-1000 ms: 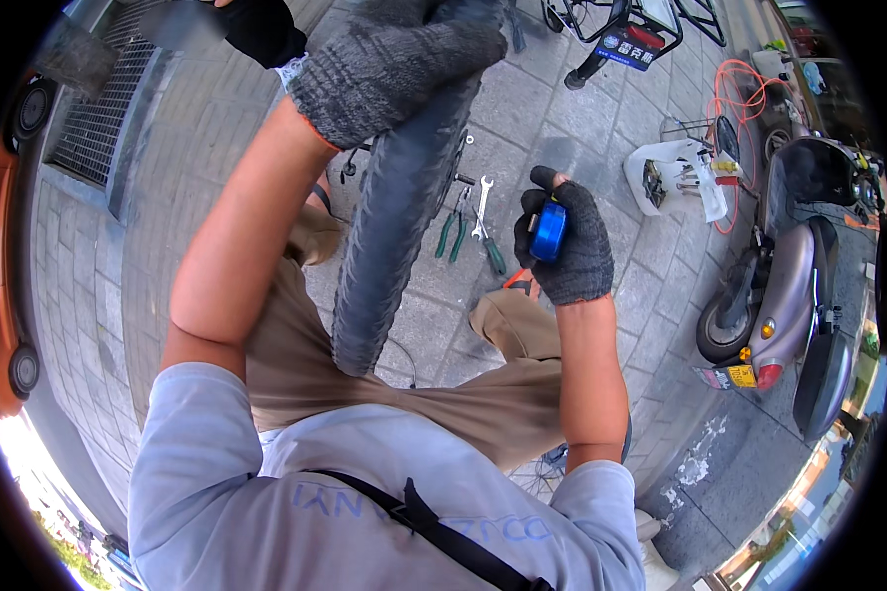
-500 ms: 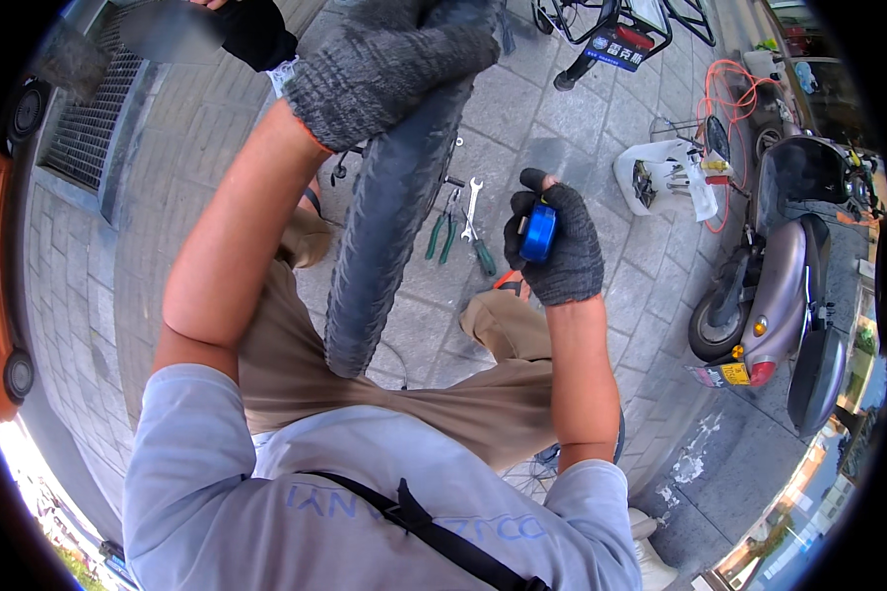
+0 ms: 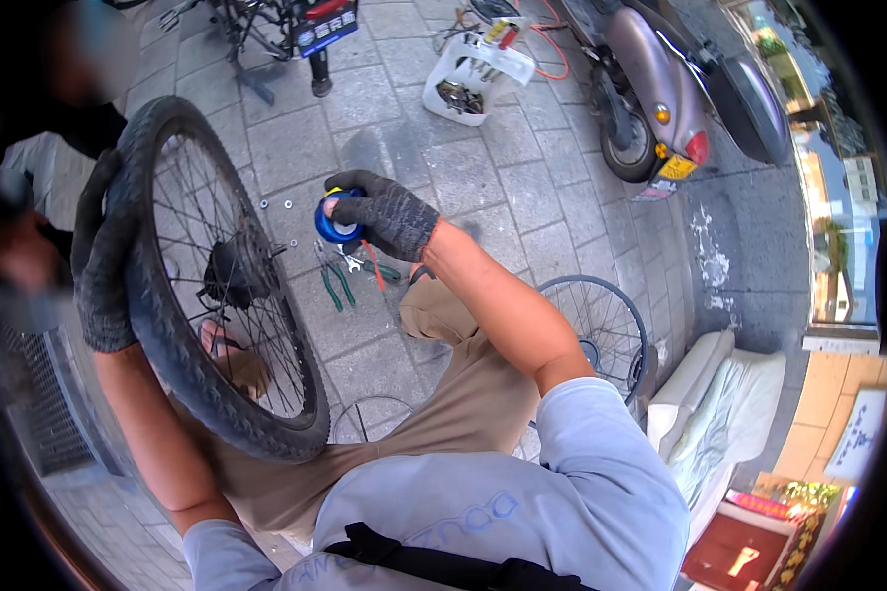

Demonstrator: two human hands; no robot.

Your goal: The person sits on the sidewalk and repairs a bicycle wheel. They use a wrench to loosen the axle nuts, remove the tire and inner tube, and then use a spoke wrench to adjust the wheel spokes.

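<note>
My left hand (image 3: pixel 106 261), in a dark knit glove, grips the side of an upright bicycle wheel (image 3: pixel 192 379) with a knobby black tyre, which rests against my legs. My gloved right hand (image 3: pixel 389 217) is closed around a blue object (image 3: pixel 331 225) with some yellow, apparently a tape measure, right of the wheel. Below that hand, green-handled pliers (image 3: pixel 336 286), a wrench (image 3: pixel 353 263) and another green-handled tool (image 3: pixel 387 272) lie on the pavement, with a thin red item partly hidden among them. Small nuts (image 3: pixel 289 205) lie nearby.
Dark-clothed people (image 3: pixel 64 113) are at the left, partly blurred. A bicycle (image 3: pixel 296 34) and a white tool bin (image 3: pixel 478 108) are ahead. A scooter (image 3: pixel 650 84) stands at upper right. A bare rim (image 3: pixel 638 325) and a worn padded seat (image 3: pixel 715 414) are at right.
My view has swung round. The wheel has tilted leftward, showing its spokes and hub, and my left hand has dropped to its side. My right hand has moved toward the middle, still holding the blue object.
</note>
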